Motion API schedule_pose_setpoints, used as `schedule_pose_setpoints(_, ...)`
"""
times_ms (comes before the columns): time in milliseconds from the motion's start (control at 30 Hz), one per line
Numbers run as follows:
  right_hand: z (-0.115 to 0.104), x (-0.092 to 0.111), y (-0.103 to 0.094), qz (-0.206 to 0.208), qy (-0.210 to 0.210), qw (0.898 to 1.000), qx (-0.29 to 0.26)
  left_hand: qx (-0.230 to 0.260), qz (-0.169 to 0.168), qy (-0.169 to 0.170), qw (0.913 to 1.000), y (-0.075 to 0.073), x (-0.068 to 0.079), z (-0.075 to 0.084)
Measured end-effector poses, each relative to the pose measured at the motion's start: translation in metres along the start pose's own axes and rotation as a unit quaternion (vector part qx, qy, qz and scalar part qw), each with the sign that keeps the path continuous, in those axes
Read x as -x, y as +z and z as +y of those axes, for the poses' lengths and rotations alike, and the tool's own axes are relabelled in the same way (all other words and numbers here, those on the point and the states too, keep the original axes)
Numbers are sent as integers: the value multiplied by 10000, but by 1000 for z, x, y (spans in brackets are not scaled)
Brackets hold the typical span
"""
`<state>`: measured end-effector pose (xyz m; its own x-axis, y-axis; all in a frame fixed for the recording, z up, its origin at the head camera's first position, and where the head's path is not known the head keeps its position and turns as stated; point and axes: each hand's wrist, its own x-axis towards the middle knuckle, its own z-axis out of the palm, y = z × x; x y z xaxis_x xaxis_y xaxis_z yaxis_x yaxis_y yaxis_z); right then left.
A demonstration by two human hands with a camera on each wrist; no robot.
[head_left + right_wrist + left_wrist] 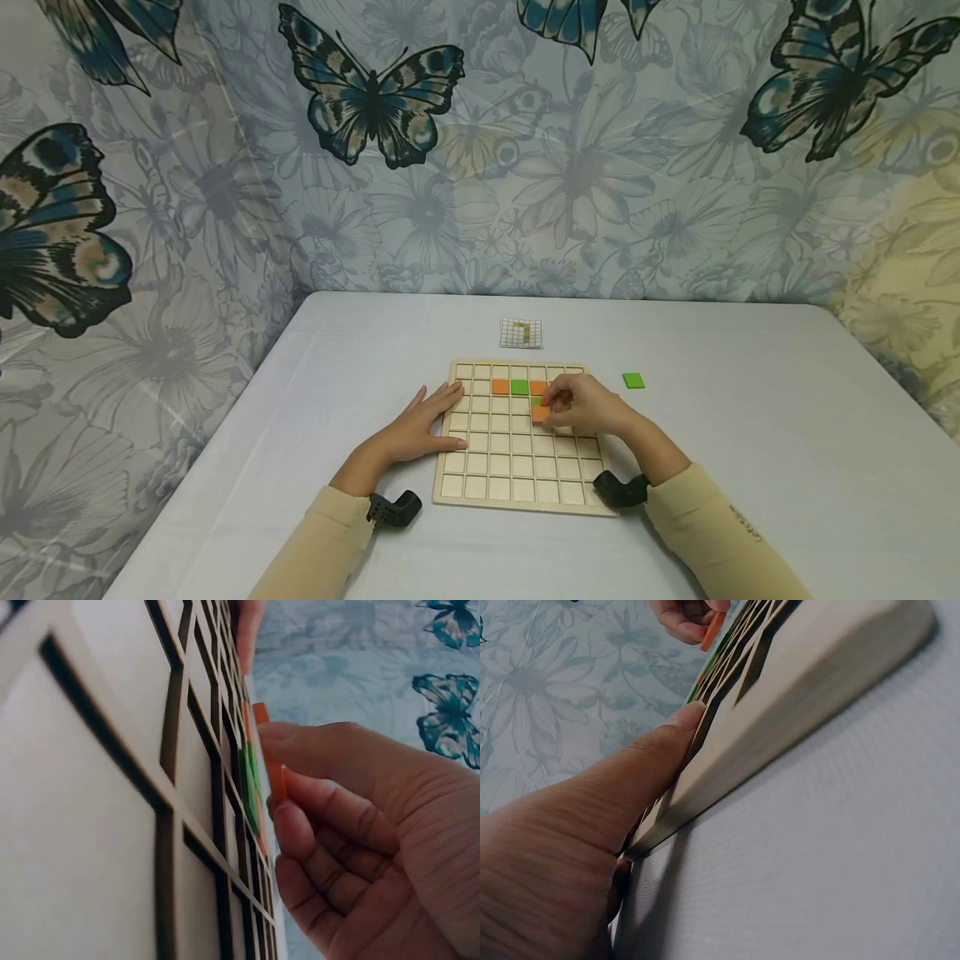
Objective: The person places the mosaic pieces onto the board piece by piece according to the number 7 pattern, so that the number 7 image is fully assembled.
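Observation:
My right hand (581, 406) pinches an orange square tile (271, 761) between thumb and fingers, just over the wooden grid board (487, 490). In the head view this tile overlaps a green tile (536, 401) that lies below the row. That row holds an orange tile (500, 387), a green tile (519, 387) and another orange tile (537, 387) in neighbouring cells. My left hand (416, 427) rests on the board's left edge with fingers spread, its thumb (656, 754) lying over the rim.
A small card (521, 333) with a printed grid and coloured squares lies behind the board. One loose green tile (633, 381) lies on the white table (750, 400) to the right. Butterfly-patterned cloth (480, 208) hangs behind the table.

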<state>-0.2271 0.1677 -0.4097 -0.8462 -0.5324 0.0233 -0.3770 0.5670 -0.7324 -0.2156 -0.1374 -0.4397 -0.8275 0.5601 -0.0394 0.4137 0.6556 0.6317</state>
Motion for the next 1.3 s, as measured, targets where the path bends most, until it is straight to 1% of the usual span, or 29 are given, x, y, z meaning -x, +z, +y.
schedule_pose_setpoints(133, 0, 0, 4, -131, 42, 9999, 65, -2, -10, 31, 10000, 0, 0, 0)
schedule_pose_setpoints(333, -2, 1, 4, -168, 122, 9997, 126, -36, -22, 39, 10000, -1, 1, 0)
schedule_pose_setpoints(767, -1, 3, 2, -244, -3, 9996, 139, -51, -15, -62, 10000, -1, 0, 1)
schedule_pose_setpoints(1000, 0, 2, 1, -244, -9, 9996, 164, -57, -5, -6, 10000, -1, -1, -1)
schedule_pose_setpoints(1300, 1, 2, 2, -250, -12, 9996, 133, -8, 14, -12, 10000, -1, 0, 0)
